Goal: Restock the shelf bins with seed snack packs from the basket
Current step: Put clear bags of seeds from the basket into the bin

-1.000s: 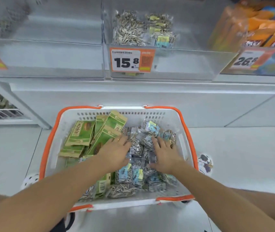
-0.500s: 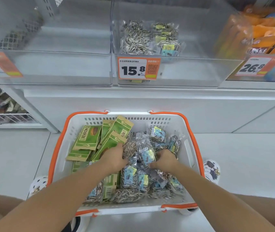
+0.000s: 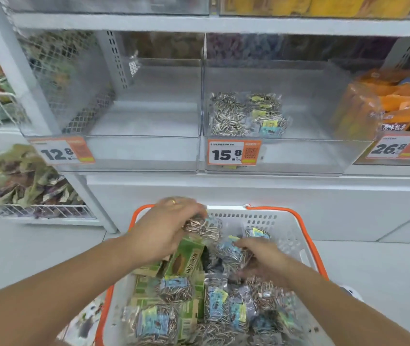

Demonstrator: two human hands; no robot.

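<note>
Shop shelf bins (image 3: 274,151) far ahead, near white basket (image 3: 291,236), my left hand (image 3: 166,228) gripping a seed pack (image 3: 202,227), my right hand (image 3: 261,258) gripping another pack (image 3: 231,253).

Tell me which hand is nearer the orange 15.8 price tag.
Left. The left hand is raised just below the orange 15.8 price tag; the right hand sits lower, in the white basket.

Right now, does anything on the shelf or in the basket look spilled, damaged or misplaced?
Nothing stands out. The seed packs in the 15.8 bin look intact, the basket holds a loose jumble, and each hand, left and right, grips a pack.
</note>
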